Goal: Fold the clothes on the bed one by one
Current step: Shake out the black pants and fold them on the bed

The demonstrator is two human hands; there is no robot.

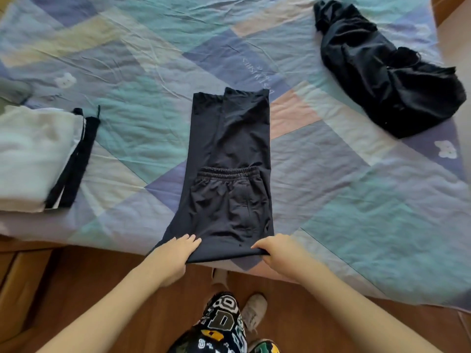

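**Dark trousers half-folded at the bed's near edge, both hands on the fold**

Centre of the frame: dark trousers (229,159) laid lengthwise on the bed (356,189), legs running toward the upper centre, waistband (228,172) doubled back onto the legs and lying across the middle. Elastic gathers visible along that waistband; no label or brand readable on the cloth.

Lower centre: left hand (173,256) at the left corner of the near fold, fingers flat on top of the fabric, thumb tucked under the edge — a pinching grip on the trousers. Right hand (276,250) at the right corner of the same fold, fingers curled over the edge, likewise gripping the cloth. Fold itself just at the edge of the mattress, overhanging the wooden floor (76,276).

Left of the frame: folded white garment (33,154) with dark side stripes, lying well apart from the trousers. Upper right: crumpled black garment (382,72), unfolded, also well apart.

Patchwork bedcover in pale blue, teal, lilac and pink; faint stitched lettering (257,70) above the trouser hems, seen upside down and too blurred to read. Small white bear motifs (65,80) at upper left and right.

Bottom centre: patterned shorts (224,324) printed with large block letters, a "D" plainly legible, the rest broken up.
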